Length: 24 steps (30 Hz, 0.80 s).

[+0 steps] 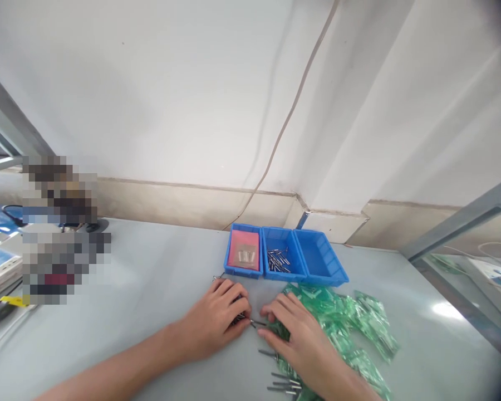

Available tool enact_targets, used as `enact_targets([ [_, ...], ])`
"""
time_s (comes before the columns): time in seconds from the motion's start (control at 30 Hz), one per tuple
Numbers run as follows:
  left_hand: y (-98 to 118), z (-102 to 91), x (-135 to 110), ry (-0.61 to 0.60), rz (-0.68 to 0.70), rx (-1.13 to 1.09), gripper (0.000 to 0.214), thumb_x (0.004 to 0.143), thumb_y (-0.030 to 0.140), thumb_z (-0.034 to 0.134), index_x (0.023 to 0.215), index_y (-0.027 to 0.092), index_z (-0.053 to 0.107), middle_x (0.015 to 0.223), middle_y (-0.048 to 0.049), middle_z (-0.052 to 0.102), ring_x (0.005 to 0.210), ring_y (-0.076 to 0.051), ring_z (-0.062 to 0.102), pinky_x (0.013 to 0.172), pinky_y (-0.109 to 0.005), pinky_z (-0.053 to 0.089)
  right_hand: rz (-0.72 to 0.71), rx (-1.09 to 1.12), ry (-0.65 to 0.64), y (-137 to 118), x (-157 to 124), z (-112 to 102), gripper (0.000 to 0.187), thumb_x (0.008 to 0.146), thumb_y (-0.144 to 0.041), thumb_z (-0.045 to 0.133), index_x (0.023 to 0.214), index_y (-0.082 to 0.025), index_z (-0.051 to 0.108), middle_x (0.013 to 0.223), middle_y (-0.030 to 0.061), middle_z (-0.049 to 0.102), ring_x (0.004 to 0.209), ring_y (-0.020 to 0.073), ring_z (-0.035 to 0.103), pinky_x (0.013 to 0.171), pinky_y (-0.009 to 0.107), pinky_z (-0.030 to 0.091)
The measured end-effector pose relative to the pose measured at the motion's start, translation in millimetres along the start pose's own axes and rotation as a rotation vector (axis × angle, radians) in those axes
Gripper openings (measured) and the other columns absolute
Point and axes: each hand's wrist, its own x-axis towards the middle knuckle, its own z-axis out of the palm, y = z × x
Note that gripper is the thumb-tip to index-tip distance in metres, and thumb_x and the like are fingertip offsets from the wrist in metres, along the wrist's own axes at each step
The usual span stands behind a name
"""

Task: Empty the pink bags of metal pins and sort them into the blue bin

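Observation:
My left hand (219,317) rests knuckles-up on the pale table (150,289), its fingers curled over a small bunch of dark metal pins (237,318). My right hand (294,334) lies just to its right, fingers bent, thumb and forefinger meeting a single thin metal pin (256,323) between the two hands. Under and beyond the right hand spreads a heap of small green transparent bags (350,328). Several more loose pins (284,381) lie near my right wrist.
Three blue bins stand side by side at the back: the left bin (229,253) holds a pink sheet with small pieces, the middle bin (265,250) holds metal pins, the right bin (321,256) looks bare. A cable (284,125) runs up the wall. Metal frames stand at both sides.

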Motion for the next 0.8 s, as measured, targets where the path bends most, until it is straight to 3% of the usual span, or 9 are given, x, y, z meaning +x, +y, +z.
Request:
enact_targets([
  [0.27, 1.1, -2.5, 0.5, -0.026, -0.029, -0.024, 0.003, 0.107, 0.021, 0.061, 0.106, 0.023, 0.059, 0.116, -0.0043, 0.066, 0.105, -0.024, 0.057, 0.099, -0.042, 0.040, -0.091, -0.156, -0.039, -3.7, -0.4, 4.8, 0.018, 0.107, -0.010, 0.058, 0.095, -0.024, 0.057, 0.097, 0.0034, 0.065, 0.089, 0.0256, 0.061, 0.083, 0.039, 0.051],
  [0.5, 1.7, -3.3, 1.0, -0.039, -0.031, -0.039, 0.003, 0.108, 0.019, 0.060, 0.107, 0.022, 0.058, 0.114, -0.0041, 0.065, 0.104, -0.024, 0.056, 0.098, -0.041, 0.040, -0.007, -0.089, 0.013, -3.0, -2.5, 8.0, 0.017, 0.110, -0.012, 0.051, 0.099, -0.025, 0.054, 0.096, 0.0034, 0.065, 0.088, 0.0249, 0.061, 0.075, 0.035, 0.049],
  [0.67, 1.0, -2.3, 0.6, -0.014, -0.020, -0.022, 0.004, 0.107, 0.019, 0.061, 0.106, 0.022, 0.059, 0.114, -0.0042, 0.066, 0.104, -0.023, 0.057, 0.098, -0.041, 0.040, 0.029, -0.045, -0.005, -4.4, -2.4, 2.1, 0.019, 0.109, -0.014, 0.051, 0.096, -0.026, 0.055, 0.092, 0.0022, 0.066, 0.087, 0.0236, 0.063, 0.072, 0.032, 0.051],
  [0.8, 0.1, -1.3, 0.5, -0.019, -0.018, -0.022, 0.005, 0.106, 0.019, 0.061, 0.107, 0.022, 0.059, 0.115, -0.0036, 0.067, 0.104, -0.023, 0.057, 0.099, -0.041, 0.040, 0.032, 0.001, 0.008, -1.6, -2.0, -0.2, 0.014, 0.110, -0.016, 0.053, 0.110, -0.027, 0.060, 0.103, 0.0034, 0.069, 0.093, 0.0235, 0.066, 0.082, 0.035, 0.055],
])
